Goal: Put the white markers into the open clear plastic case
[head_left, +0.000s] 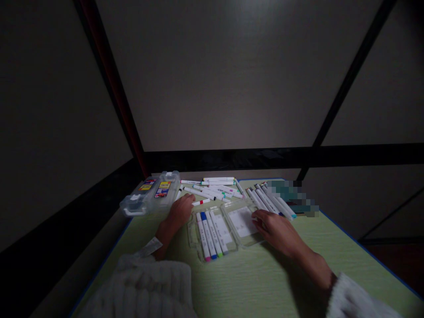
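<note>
An open clear plastic marker case (228, 229) lies on the green table (251, 282), with several white markers (210, 236) lined up in its left half. My left hand (177, 214) rests at the case's left edge, fingers curled near a loose marker with a red end (201, 202); whether it holds anything is hidden. My right hand (276, 227) lies on the case's right half, fingers bent down onto the lid. Both wrists come out of white fluffy sleeves.
A closed clear case with coloured labels (150, 194) sits at the far left. Loose white markers (213, 187) are scattered behind the open case, and a row of markers (268, 201) lies at the right. A blurred patch (293, 198) covers something beyond. Dark walls surround the table.
</note>
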A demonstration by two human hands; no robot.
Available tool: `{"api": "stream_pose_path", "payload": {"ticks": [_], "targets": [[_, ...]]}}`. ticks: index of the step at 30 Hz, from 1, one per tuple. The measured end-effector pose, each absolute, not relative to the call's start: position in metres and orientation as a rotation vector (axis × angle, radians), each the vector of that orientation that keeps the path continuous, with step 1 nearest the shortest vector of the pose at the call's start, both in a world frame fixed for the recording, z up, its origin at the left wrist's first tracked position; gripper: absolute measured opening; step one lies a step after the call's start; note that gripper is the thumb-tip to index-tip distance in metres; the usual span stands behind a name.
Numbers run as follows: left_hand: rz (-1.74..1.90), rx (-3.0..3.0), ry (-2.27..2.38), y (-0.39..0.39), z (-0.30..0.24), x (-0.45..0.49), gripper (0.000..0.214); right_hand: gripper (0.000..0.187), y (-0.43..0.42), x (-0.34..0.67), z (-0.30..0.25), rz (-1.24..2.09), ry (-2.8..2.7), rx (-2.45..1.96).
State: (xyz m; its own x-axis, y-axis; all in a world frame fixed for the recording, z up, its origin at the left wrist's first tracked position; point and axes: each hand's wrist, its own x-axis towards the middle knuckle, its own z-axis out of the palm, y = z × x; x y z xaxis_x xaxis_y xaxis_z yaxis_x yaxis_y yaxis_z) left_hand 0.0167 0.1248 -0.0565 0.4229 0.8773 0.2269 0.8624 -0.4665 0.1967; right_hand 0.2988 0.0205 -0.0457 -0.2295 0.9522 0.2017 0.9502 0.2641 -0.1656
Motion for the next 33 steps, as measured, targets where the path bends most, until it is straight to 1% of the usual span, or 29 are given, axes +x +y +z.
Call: {"api": "stream_pose_path", "payload": {"ticks": [11, 19, 24, 27, 33], "targets": [[0.614, 2.508, 1.492, 0.121, -0.039, 0.031, 0.028, 0.018, 0.02, 0.295, -0.045, 0.047, -2.293, -1.742], [0.834, 2.441, 1.329, 0.118, -0.027, 0.042, 0.029, 0.016, 0.017, 0.293, -0.043, 0.075, -2.298, -1.747], [0.952, 2.129, 1.26, 0.114, -0.021, 0.053, 0.027, 0.017, 0.016, 0.29, -0.042, 0.105, -2.315, -1.726], [0.93, 1.876, 1.179, 0.111, -0.018, 0.059, 0.025, 0.017, 0.015, 0.287, -0.04, 0.095, -2.328, -1.71], [0.919, 1.515, 0.895, 0.103, -0.014, 0.065, 0.032, 0.018, 0.013, 0.284, -0.04, 0.095, -2.359, -1.689]]}}
